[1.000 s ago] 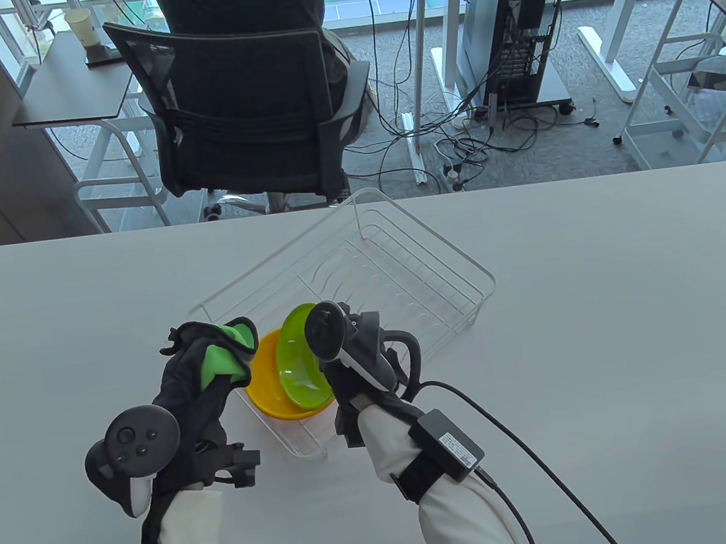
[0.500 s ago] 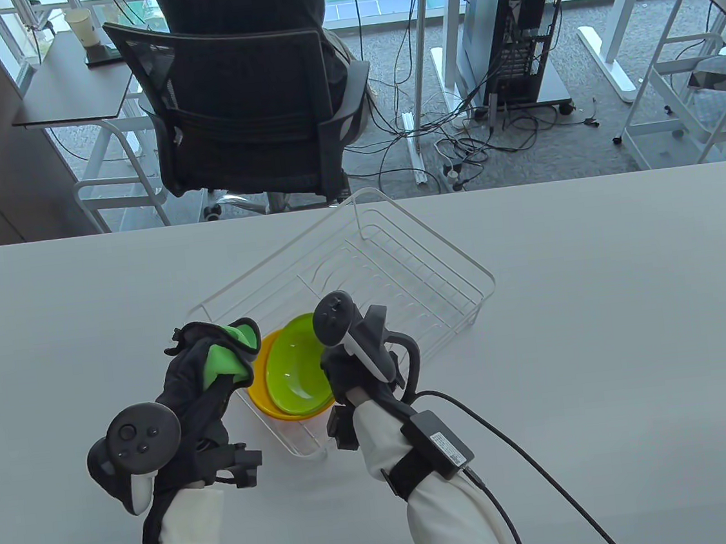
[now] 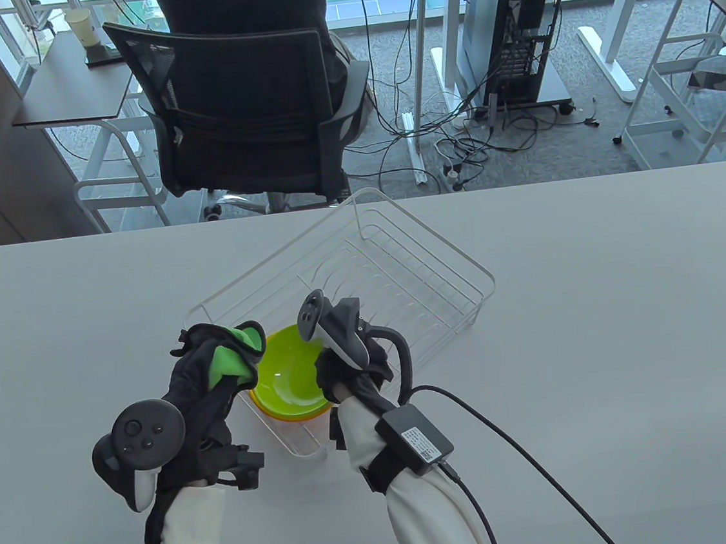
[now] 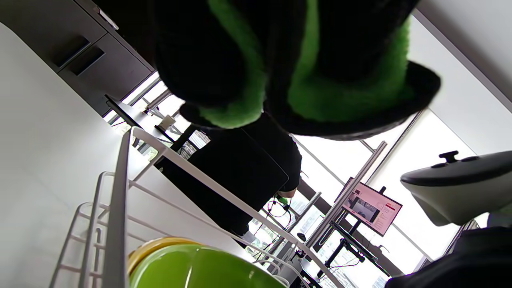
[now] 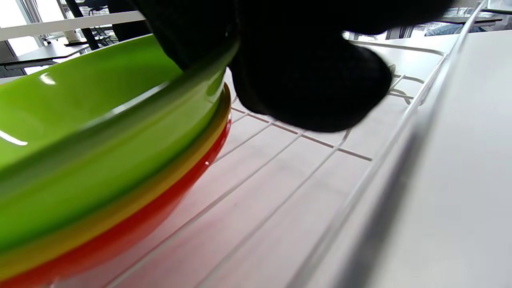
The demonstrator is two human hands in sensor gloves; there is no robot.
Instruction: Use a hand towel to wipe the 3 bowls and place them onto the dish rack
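The green bowl [image 3: 289,373] sits nested on top of a yellow bowl [image 3: 290,414], and the right wrist view shows a red bowl [image 5: 132,224] beneath both, so all three are stacked. The stack rests inside the white wire dish rack [image 3: 401,268], in the rack's corner nearest the front edge of the bench [image 3: 599,299]. The rest of the rack's ribbed floor extends away toward the bench's far edge.

The right hand [image 3: 347,367] is at the right side of the stack. In the right wrist view its gloved fingers [image 5: 304,80] curl over the green bowl's rim, with one above the rim and another below and outside it, so it grips that bowl at the rim.

The left hand [image 3: 209,382] hangs just left of the stack, at the rack's near-left wall. Its fingers are closed around a bunched green hand towel [image 3: 235,353], which bulges out between them; the left wrist view shows the towel wrapped among the dark fingers above the rack's wire rim [image 4: 116,208]. The towel is beside the bowls' rims; whether it touches them cannot be told.

Behind the bench stands a black office chair [image 3: 236,117], and a computer tower [image 3: 519,35] is on the floor.
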